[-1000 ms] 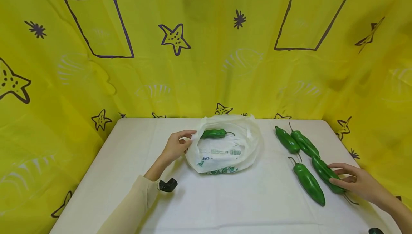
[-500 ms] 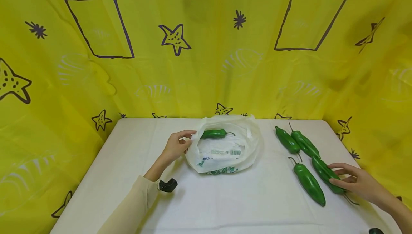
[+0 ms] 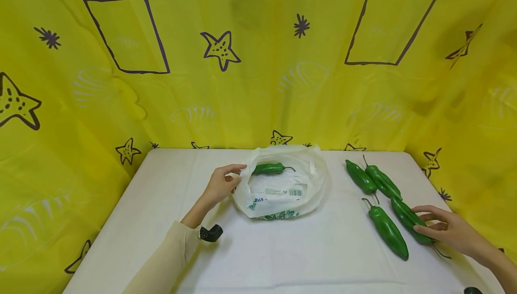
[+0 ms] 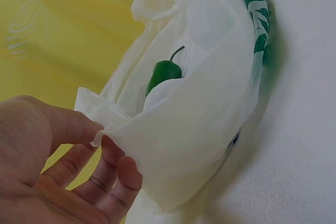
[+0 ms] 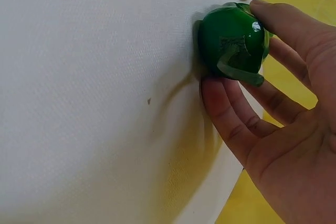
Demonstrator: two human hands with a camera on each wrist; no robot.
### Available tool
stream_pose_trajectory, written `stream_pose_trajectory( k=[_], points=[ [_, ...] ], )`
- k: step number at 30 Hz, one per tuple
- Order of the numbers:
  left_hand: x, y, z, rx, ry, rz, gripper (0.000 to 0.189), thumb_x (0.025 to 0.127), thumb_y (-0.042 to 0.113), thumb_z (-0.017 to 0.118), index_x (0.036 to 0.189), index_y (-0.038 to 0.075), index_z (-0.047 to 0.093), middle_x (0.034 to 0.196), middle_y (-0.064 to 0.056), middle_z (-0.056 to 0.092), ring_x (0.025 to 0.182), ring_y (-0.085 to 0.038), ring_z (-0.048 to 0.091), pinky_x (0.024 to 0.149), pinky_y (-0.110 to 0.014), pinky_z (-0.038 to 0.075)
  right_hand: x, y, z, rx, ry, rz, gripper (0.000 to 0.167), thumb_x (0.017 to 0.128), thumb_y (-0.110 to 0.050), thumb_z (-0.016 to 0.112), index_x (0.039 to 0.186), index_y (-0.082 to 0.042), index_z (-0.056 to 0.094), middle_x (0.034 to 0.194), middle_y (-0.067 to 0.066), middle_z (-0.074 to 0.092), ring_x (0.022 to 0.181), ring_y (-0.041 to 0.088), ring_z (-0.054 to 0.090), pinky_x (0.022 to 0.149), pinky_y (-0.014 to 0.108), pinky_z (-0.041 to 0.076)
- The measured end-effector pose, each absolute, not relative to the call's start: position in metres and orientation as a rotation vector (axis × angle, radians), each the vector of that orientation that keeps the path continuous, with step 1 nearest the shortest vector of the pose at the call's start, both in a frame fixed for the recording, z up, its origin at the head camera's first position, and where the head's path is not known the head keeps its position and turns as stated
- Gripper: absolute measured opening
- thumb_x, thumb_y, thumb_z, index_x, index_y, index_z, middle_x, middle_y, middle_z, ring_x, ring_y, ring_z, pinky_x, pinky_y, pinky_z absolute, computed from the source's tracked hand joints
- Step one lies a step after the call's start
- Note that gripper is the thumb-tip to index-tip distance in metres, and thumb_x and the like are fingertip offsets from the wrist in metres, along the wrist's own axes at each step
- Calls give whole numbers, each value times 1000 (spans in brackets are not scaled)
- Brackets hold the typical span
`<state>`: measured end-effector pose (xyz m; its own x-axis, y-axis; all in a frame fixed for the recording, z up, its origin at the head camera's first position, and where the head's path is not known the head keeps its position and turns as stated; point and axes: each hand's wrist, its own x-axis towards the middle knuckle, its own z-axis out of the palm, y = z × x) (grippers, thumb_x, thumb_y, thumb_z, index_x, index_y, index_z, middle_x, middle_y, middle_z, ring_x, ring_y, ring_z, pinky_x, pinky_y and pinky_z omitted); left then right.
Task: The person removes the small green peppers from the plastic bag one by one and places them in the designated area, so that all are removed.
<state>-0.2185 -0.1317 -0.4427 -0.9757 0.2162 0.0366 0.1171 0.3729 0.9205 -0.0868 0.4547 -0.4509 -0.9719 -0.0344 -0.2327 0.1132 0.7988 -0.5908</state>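
My left hand [image 3: 218, 187] pinches the left rim of a whitish plastic bag [image 3: 321, 190] between thumb and fingers. The bag lies on the table with its mouth spread, and green leaf print shows on its side. One green pepper [image 3: 269, 168] is inside, its stem pointing right; the left wrist view shows its stem end above a fold. At the right, my right hand [image 3: 458, 233] grips the lower end of a long green pepper [image 3: 404, 213], thumb on one side and fingers on the other. In the right wrist view this pepper [image 5: 228, 38] shows stem-first.
Another green pepper [image 3: 388, 232] lies just left of the gripped one. Two more, a shorter pepper [image 3: 361, 176] and a longer pepper [image 3: 383, 181], lie farther back. A white cloth covers the table [image 3: 258, 258], with a patterned yellow curtain [image 3: 258, 92] behind it.
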Motion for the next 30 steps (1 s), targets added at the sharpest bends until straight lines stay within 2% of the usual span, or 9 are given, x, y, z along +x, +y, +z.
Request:
stream_pose_trajectory(
  k=[10,26,30],
  points=[
    [-218,-133,-443,305,2530,1681,39,96,0,66,133,13,70,118,-13,64,59,-17,50,57,-25,47,-90,459,-445,-81,2735,-988,54,98,-19,71,137,10,47,116,27,65,86,26,69,68,31,58],
    [-217,-131,-442,313,2531,1683,39,96,0,66,133,13,70,119,-13,64,59,-16,51,56,-25,48,-101,453,-428,-155,2824,-877,53,98,-23,71,137,7,50,118,28,65,92,33,67,68,39,58],
    [-217,-131,-442,315,2529,1687,40,96,0,66,133,12,70,119,-13,64,59,-16,51,56,-25,48,-102,451,-425,-206,2854,-859,51,99,-22,70,137,4,50,119,28,65,93,33,67,67,34,57]
  ],
)
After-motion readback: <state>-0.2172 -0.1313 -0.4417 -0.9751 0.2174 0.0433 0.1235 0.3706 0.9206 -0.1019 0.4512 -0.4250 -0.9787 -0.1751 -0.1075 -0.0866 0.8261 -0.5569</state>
